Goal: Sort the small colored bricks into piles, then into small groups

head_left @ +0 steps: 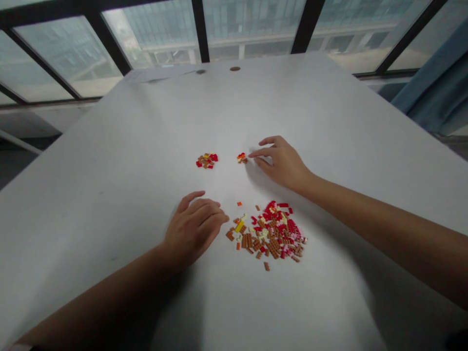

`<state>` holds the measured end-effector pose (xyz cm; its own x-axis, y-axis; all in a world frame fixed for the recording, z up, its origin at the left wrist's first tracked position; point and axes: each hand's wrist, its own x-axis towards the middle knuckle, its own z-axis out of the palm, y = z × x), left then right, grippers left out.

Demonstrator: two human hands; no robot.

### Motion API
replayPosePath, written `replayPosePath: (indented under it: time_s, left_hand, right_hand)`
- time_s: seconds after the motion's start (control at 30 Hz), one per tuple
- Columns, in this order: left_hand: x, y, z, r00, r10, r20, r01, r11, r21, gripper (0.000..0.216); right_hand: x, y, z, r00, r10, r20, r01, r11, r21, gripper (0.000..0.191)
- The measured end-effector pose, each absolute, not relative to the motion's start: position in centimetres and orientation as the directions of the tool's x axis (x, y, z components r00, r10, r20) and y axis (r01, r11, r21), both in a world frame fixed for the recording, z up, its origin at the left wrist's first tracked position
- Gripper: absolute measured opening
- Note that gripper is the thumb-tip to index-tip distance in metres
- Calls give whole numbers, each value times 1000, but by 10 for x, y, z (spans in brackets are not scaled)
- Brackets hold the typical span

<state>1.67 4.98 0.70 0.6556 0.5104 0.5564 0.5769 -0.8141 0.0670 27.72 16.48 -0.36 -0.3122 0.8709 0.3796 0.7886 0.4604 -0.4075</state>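
Note:
A pile of small bricks point(272, 234), brown, red, pink and pale yellow, lies on the white table point(146, 146) in front of me. My left hand point(193, 226) rests palm down just left of that pile, fingers loosely curled with the tips near its edge, holding nothing that I can see. My right hand point(281, 161) lies farther away, fingers stretched out, fingertips touching or just beside a tiny red-and-orange cluster of bricks point(242, 157). A second small cluster of red, brown and yellow bricks point(206, 160) sits to the left of it, apart from both hands.
Two small round holes point(234, 68) mark the table's far edge. Behind it run large windows with black frames point(199, 29). A blue curtain point(435, 87) hangs at the right. A single orange brick point(239, 204) lies loose above the big pile.

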Motion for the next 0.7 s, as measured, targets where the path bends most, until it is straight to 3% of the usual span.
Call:
replayPosePath:
  time_s: [0.1, 0.23, 0.47, 0.7]
  left_hand:
    - [18, 49, 8, 644, 526, 556, 583, -807, 89, 13]
    - [19, 46, 9, 680, 492, 544, 530, -842, 100, 15]
    - [20, 42, 9, 819, 405, 406, 417, -907, 63, 37]
    - [20, 42, 9, 809, 445, 384, 445, -890, 93, 33]
  right_hand:
    - [289, 140, 6, -446, 781, 438, 702, 609, -370, 21]
    - [304, 103, 16, -570, 713, 409, 602, 701, -382, 24]
    - [314, 69, 3, -541, 658, 523, 567, 745, -352, 28]
    - [314, 65, -3, -595, 635, 492, 557, 768, -318, 32]
